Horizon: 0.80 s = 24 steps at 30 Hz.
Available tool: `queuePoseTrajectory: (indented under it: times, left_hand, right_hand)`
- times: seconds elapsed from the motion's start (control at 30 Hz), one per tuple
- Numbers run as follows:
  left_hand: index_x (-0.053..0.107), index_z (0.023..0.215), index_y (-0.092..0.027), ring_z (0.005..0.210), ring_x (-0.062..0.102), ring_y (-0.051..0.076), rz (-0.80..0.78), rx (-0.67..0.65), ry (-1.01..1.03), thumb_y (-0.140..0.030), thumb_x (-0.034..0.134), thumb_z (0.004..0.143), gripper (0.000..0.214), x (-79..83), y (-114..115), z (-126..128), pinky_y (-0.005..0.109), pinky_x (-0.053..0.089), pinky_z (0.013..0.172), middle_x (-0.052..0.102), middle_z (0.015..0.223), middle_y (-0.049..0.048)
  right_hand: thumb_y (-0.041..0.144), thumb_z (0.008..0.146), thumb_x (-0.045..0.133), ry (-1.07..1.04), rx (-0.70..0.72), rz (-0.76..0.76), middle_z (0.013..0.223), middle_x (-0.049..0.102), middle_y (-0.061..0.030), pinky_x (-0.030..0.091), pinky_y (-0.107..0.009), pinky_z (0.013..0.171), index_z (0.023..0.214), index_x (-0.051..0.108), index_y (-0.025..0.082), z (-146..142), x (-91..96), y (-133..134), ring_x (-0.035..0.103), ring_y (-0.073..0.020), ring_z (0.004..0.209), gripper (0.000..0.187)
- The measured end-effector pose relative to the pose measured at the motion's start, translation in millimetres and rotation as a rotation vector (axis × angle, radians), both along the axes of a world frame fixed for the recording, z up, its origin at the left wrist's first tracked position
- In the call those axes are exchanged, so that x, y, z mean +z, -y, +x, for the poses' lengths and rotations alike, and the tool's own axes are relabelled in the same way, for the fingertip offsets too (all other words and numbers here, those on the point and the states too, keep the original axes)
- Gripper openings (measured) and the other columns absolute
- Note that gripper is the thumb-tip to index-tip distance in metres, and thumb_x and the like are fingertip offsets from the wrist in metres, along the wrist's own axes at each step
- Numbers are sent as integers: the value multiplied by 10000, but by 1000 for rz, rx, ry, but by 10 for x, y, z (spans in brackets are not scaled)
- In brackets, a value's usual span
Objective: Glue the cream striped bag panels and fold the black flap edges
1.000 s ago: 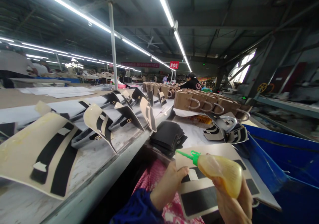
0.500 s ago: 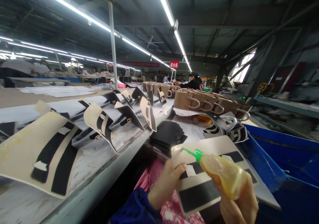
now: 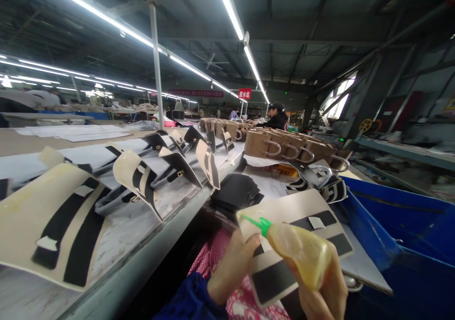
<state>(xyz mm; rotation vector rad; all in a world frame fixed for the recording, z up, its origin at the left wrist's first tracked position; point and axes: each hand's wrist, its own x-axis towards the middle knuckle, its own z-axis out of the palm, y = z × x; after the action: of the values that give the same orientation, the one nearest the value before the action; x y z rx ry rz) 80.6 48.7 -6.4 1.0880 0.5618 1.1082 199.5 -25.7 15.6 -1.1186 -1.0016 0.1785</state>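
My left hand [image 3: 232,265] grips the left edge of a beige bag panel [image 3: 284,204] with black strips and small white patches, thumb on top. Wrapped round a squeeze bottle of yellowish glue [image 3: 300,249], my right hand [image 3: 325,294] tilts it over the panel. The bottle's green nozzle [image 3: 263,225] points left, its tip at the panel's upper left corner; I cannot tell whether it touches. A few shiny wet spots show near that corner. The bottle and right hand hide part of the panel's middle.
Several similar panels with flaps [image 3: 135,173] stand curled on the left bench [image 3: 149,237]. Beyond my hands lies a stack of black pieces [image 3: 236,190]. Brown handled bags [image 3: 263,142] line the back, near a person in black [image 3: 279,118]. A blue bin [image 3: 408,215] stands right.
The glue bottle has moved left across the panel, bringing its nozzle tip from inside the corner to the corner's edge. My left hand keeps its hold. The whole view has shifted slightly.
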Motion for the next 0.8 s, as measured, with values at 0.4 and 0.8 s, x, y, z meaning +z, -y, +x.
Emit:
queuePoseTrajectory:
  times: [0.4, 0.8]
  left_hand:
    - [760, 1078, -158, 990, 691, 272, 26, -26, 18, -351, 711, 823, 323, 75, 3, -41, 318, 528, 837, 779, 1028, 88]
    - [764, 1085, -149, 1019, 677, 305, 40, 10, -90, -397, 755, 795, 383, 142, 49, -107, 369, 505, 923, 778, 1035, 90]
  right_hand:
    - [454, 741, 773, 14, 22, -52, 954, 668, -52, 528, -377, 691, 1116, 605, 241, 176, -44, 40, 636, -242, 783, 462]
    - [482, 632, 824, 66, -383, -12, 891, 598, -12, 488, -384, 724, 1018, 578, 215, 380, 67, -133, 576, -225, 778, 530]
